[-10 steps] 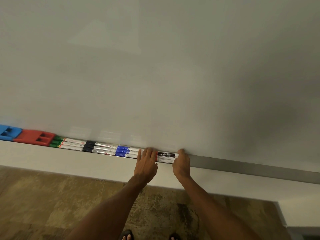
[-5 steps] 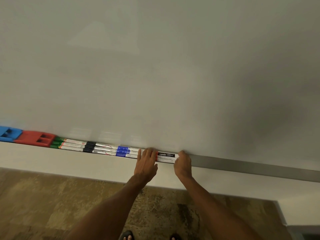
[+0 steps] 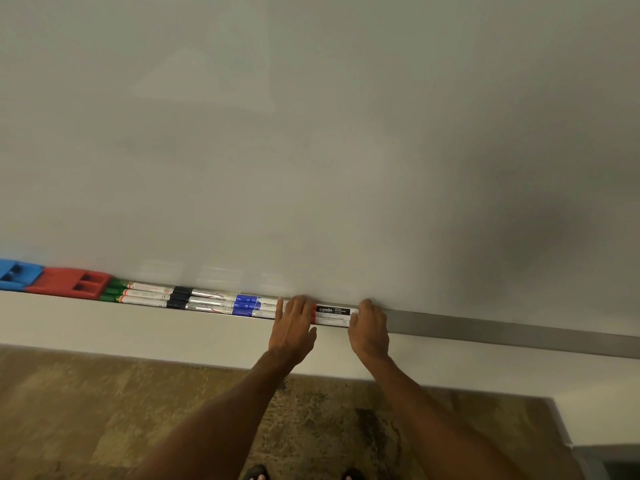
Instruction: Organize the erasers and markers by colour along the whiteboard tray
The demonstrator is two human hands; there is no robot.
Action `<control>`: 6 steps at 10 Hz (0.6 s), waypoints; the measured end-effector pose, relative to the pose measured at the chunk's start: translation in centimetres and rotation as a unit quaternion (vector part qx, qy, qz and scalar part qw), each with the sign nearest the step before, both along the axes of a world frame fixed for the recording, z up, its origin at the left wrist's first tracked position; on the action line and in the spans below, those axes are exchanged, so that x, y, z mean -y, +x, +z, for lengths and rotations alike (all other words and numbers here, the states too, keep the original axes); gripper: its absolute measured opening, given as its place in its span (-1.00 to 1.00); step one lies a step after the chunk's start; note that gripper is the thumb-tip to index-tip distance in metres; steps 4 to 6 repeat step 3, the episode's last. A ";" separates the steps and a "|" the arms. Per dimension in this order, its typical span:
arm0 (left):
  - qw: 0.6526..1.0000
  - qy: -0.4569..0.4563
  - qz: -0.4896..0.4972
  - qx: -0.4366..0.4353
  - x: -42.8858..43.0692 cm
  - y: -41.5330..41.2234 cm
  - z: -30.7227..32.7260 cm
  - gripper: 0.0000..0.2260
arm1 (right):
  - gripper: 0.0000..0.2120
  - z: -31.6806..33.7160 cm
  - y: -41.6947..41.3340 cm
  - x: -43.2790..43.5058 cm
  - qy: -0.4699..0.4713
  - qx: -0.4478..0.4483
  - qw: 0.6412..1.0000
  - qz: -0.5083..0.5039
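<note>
Left hand (image 3: 292,327), right hand (image 3: 369,329) unmoved (erasers (image 3: 69,284) leftward)

Before me: blue eraser (image 3: 15,274), red eraser (image 3: 69,283), green-capped markers (image 3: 114,291), black-capped markers (image 3: 178,297), blue-capped markers (image 3: 246,305), red markers (image 3: 330,320) with black label (image 3: 332,310), grey tray (image 3: 502,332), mottled brown floor (image 3: 104,410).

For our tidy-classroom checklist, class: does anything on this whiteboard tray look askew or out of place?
Nothing stands out. Blue eraser, red eraser, then green markers, black markers and blue markers lie lengthwise in colour groups on the tray; the red markers between the left hand and right hand lie straight too.
</note>
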State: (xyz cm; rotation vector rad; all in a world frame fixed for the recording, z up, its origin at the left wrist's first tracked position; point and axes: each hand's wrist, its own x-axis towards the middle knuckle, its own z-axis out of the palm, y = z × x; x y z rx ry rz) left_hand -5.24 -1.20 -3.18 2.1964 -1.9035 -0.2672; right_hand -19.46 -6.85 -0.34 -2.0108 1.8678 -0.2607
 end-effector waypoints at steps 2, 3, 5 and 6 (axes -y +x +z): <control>0.999 -0.034 0.002 0.015 -0.7 0.6 -0.1 -0.56 | -0.43 -0.7 0.0 -1.5 -0.048 -0.083 0.989 0.110; 0.999 -0.035 0.019 0.031 -0.9 1.1 -0.3 -0.49 | -0.34 -1.0 0.7 -2.2 -0.056 -0.093 0.986 0.130; 0.999 -0.035 0.019 0.031 -0.9 1.1 -0.3 -0.49 | -0.34 -1.0 0.7 -2.2 -0.056 -0.093 0.986 0.130; 0.999 -0.035 0.019 0.031 -0.9 1.1 -0.3 -0.49 | -0.34 -1.0 0.7 -2.2 -0.056 -0.093 0.986 0.130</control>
